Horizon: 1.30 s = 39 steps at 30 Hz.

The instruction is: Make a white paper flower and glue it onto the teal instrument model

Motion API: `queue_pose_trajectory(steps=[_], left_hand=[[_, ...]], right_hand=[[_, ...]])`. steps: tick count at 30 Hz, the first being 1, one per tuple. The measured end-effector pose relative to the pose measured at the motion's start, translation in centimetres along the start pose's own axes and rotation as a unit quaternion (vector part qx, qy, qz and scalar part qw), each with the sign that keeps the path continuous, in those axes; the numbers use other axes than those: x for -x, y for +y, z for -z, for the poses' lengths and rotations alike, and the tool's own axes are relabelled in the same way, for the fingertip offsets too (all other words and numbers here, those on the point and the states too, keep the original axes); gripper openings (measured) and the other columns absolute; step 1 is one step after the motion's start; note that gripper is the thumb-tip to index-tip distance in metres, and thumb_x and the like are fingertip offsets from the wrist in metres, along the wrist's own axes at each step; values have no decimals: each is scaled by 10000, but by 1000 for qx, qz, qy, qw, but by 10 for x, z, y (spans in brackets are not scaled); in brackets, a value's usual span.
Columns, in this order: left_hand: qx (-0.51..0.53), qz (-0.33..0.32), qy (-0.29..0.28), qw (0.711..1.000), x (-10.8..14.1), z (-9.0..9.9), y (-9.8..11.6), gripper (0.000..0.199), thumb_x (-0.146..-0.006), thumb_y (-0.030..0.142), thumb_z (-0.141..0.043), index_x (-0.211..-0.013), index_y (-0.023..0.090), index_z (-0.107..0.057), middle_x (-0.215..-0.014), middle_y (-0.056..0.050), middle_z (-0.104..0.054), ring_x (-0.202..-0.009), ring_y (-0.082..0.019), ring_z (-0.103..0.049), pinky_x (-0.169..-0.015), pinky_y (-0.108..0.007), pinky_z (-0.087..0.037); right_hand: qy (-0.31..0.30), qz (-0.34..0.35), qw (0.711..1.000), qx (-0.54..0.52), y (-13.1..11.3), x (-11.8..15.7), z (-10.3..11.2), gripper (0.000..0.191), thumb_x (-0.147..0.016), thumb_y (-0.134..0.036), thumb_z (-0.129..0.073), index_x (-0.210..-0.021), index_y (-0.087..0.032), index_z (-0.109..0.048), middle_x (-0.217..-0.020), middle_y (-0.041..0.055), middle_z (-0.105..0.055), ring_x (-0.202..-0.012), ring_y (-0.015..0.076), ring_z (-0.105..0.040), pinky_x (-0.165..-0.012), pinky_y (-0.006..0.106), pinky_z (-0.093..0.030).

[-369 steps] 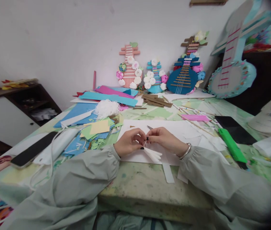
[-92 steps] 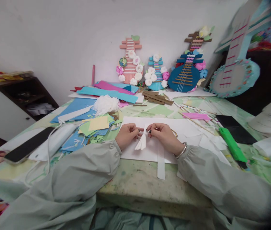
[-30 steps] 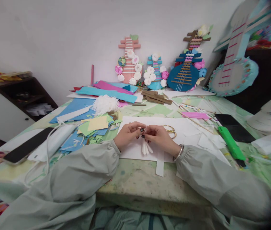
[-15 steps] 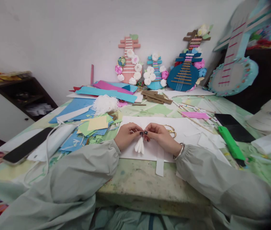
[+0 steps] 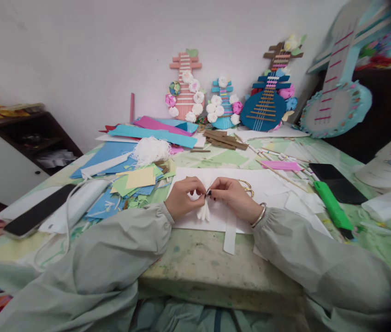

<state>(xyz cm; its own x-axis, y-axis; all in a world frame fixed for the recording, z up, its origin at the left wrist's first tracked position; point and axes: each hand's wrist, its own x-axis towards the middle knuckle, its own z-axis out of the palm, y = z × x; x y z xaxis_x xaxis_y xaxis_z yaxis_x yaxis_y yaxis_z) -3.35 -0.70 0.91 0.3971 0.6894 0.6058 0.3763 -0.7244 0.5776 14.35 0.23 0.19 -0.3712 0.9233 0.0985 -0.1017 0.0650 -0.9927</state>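
Both thumbs and fingertips meet over a white sheet (image 5: 185,222). My left hand (image 5: 184,197) pinches the gathered middle of a small pleated white paper piece (image 5: 204,213). From the other side, my right hand (image 5: 233,197) pinches at the same spot. The paper's folds fan out below the fingers, and a pale part shows above them. The fingertips hide the pinched middle. Behind my right hand lie gold-handled scissors (image 5: 249,188), partly covered by it. A white paper strip (image 5: 230,237) pokes out below that hand, over the sheet's near edge.
Coloured paper scraps (image 5: 136,180) and a ball of white string (image 5: 152,151) lie left, near a phone (image 5: 39,210). To the right are a green utility knife (image 5: 334,207), a black phone (image 5: 339,182) and thin sticks (image 5: 285,177). Decorated paper lutes (image 5: 266,108) lean against the wall.
My fingers have shifted their pinch, with the left fingers now more curled. The pleated paper has turned slightly, and a part of it now shows above the fingertips.
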Motion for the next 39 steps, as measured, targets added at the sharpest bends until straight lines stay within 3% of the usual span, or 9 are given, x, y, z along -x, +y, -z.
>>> queue_pose_trajectory(steps=[3,9,21,25,32,39], left_hand=[[14,3,-13,1000,0,1,-1,121,-649,57,-572,-690,166,-603,-687,-18,-595,-635,-118,-497,-593,-250,-412],[53,83,-25,995,2,-1,-4,102,-703,135,-594,-796,157,-558,-792,-41,-637,-724,-135,-580,-591,-236,-437],[-4,65,-4,998,3,-4,-2,95,-684,88,-579,-710,169,-536,-650,23,-561,-576,-88,-510,-559,-217,-410],[-2,72,-10,997,3,-6,1,131,-652,73,-563,-716,175,-512,-663,25,-541,-597,-96,-505,-582,-228,-416],[86,106,-13,991,3,-10,0,207,-646,92,-564,-741,194,-410,-714,17,-530,-619,-101,-511,-596,-239,-436],[58,112,0,992,3,-12,3,267,-626,78,-554,-695,211,-332,-687,31,-512,-630,-107,-507,-615,-246,-429]], right_hand=[[8,12,1000,22,1,0,1,108,-611,-195,-698,-662,-155,-613,-620,-29,-591,-578,94,-509,-569,229,-382],[-11,22,999,48,-3,2,1,145,-614,-235,-725,-669,-150,-622,-660,-17,-611,-625,107,-543,-606,235,-410],[-5,82,988,131,6,1,2,91,-659,-211,-674,-692,-157,-609,-685,2,-627,-631,129,-566,-595,261,-454],[21,116,971,208,3,4,-1,34,-670,-174,-638,-673,-168,-604,-663,-1,-620,-620,129,-553,-573,251,-437],[59,172,931,315,-1,7,-7,126,-647,-109,-572,-585,-190,-496,-562,-40,-532,-533,101,-474,-505,223,-352],[76,206,896,386,-5,8,-14,191,-631,-74,-543,-555,-202,-424,-559,-33,-507,-543,116,-464,-529,244,-328]])
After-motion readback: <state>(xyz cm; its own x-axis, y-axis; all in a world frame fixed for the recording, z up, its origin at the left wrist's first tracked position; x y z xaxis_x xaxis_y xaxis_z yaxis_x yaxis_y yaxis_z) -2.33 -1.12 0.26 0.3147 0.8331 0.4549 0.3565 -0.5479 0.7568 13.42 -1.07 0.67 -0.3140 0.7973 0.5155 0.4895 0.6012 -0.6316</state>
